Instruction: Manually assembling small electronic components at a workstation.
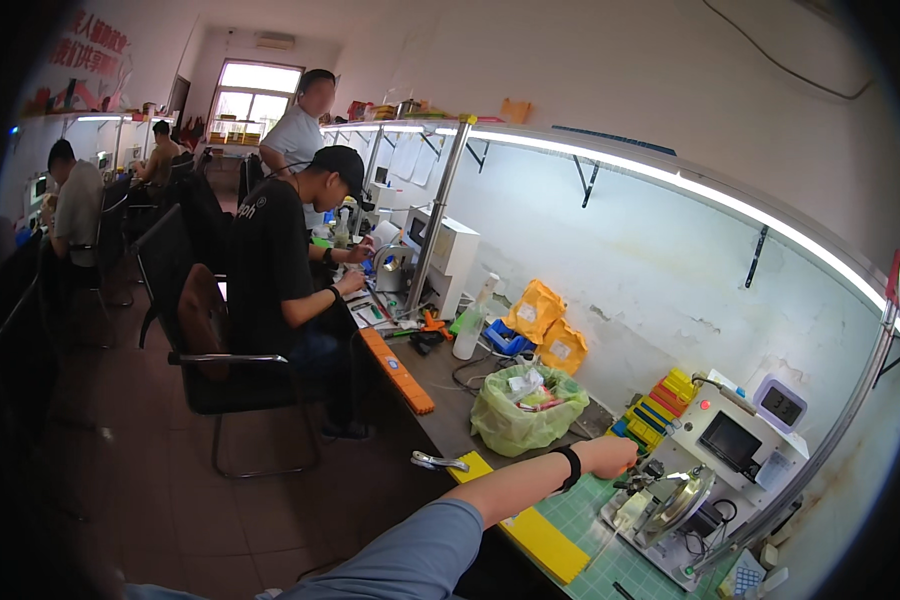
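Observation:
My left hand (610,455) reaches across the bench to the left side of a white bench machine (730,440) with a small dark screen. A black band sits on that wrist, and a blue-grey sleeve covers the upper arm. The fingers are curled at a small dark part next to the machine's shiny metal disc (670,500); I cannot tell whether they hold anything. Under the forearm lies a green cutting mat (570,515) with yellow strips (540,540) along the bench edge. My right hand is out of view.
A green plastic bag (525,410) of scraps stands just left of my hand. A metal tool (440,462) lies at the bench edge. Yellow and blue bins (655,405) sit behind the mat. A seated co-worker in black (280,260) works further along; others sit beyond.

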The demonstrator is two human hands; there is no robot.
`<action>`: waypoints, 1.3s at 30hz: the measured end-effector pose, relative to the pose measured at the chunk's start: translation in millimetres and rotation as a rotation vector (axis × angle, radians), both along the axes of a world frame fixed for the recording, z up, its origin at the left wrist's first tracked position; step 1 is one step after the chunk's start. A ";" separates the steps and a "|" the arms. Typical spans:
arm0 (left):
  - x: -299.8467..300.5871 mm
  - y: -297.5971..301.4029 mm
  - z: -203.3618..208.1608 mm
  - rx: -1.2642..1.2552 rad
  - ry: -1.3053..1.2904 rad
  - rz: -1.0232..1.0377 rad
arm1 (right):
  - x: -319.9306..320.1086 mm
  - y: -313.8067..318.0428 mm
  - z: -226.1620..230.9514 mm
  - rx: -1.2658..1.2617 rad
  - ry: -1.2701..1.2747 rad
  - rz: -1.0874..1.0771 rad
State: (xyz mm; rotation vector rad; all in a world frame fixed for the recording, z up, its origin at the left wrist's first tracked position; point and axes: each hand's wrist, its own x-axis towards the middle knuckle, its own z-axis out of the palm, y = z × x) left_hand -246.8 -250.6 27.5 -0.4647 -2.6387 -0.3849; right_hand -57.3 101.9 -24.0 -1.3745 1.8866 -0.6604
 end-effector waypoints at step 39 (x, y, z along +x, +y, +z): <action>14.5 6.9 11.4 -0.090 -0.095 0.024 | -14.7 -39.3 54.2 0.141 0.240 0.356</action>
